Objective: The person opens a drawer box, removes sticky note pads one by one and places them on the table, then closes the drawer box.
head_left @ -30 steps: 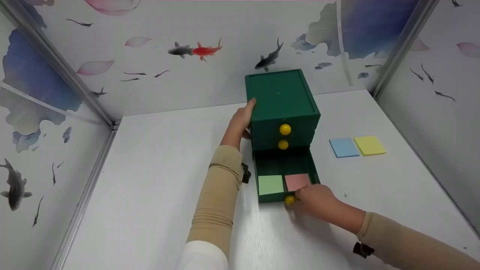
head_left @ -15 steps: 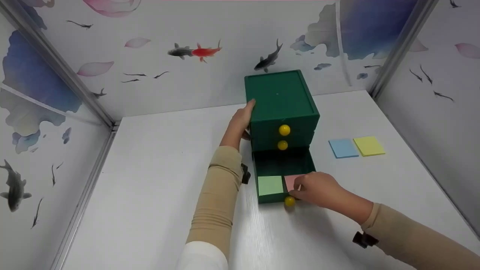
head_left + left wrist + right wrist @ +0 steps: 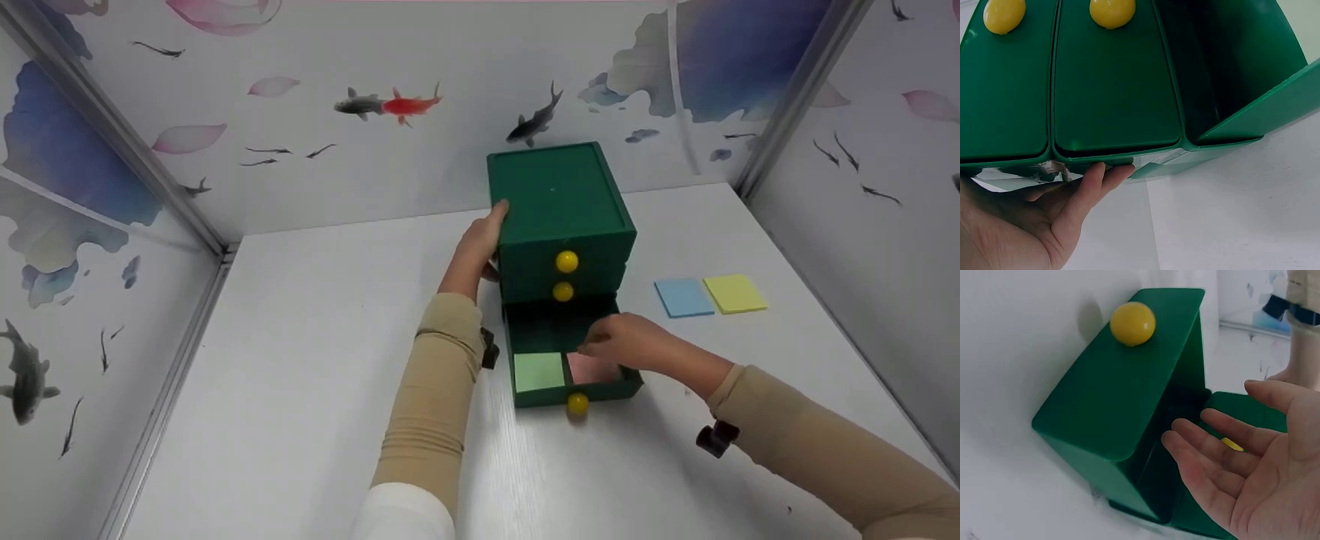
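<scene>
A green drawer cabinet (image 3: 555,191) has two upper drawers pushed in and its bottom drawer (image 3: 546,397) pulled out. My left hand (image 3: 480,247) rests against the cabinet's left side; in the left wrist view its fingers (image 3: 1085,197) lie along that wall. Above the pulled-out drawer hovers my right hand (image 3: 637,343), its relaxed fingers (image 3: 1230,422) holding nothing in the right wrist view. Inside the drawer, a light green sticky note pad (image 3: 538,372) lies left of a pink sticky note pad (image 3: 594,369). A yellow knob (image 3: 577,405) sticks out from the drawer's front.
To the right of the cabinet, a blue sticky note pad (image 3: 684,298) and a yellow sticky note pad (image 3: 735,293) lie side by side on the white table (image 3: 315,360). Behind stands a white wall (image 3: 375,172) printed with fish and petals.
My right hand has let go of the drawer's yellow knob and moved up over the drawer, its fingers loosening. The left hand and the drawer have stayed in place.
</scene>
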Demonstrator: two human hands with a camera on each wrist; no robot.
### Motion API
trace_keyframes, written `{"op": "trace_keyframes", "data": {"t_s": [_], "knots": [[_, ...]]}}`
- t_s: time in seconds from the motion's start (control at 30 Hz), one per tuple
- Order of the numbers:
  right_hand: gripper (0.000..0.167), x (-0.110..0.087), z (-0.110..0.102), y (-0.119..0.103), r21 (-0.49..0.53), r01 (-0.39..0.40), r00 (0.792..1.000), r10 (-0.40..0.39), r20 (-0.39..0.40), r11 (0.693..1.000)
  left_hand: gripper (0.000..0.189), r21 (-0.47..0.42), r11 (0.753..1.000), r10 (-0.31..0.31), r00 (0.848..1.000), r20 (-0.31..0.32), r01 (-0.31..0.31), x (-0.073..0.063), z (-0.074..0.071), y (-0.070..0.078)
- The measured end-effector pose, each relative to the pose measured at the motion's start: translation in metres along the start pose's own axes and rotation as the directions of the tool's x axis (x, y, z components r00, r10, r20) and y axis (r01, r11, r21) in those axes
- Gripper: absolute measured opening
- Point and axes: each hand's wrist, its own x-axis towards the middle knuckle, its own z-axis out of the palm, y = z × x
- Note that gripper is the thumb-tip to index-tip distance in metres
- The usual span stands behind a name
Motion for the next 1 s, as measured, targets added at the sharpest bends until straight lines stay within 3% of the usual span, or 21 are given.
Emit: {"op": "trace_keyframes", "data": {"t_s": [0.33,0.73,1.0], "knots": [[0.035,0.025,0.004,0.016,0.024,-0.007,0.998,0.006,0.07,1.0,0.083,0.037,0.999,0.017,0.999,-0.045,-0.015,-0.001,0.003,0.0],[0.036,0.041,0.009,0.017,-0.132,-0.006,0.992,0.022,0.124,0.991,0.081,0.048,0.999,0.016,0.999,-0.041,-0.014,-0.001,0.002,-0.001],[0.034,0.044,0.013,0.019,-0.227,-0.002,0.994,0.028,0.108,0.974,0.081,0.04,0.999,0.024,0.998,-0.05,-0.022,-0.002,0.002,-0.001]]}}
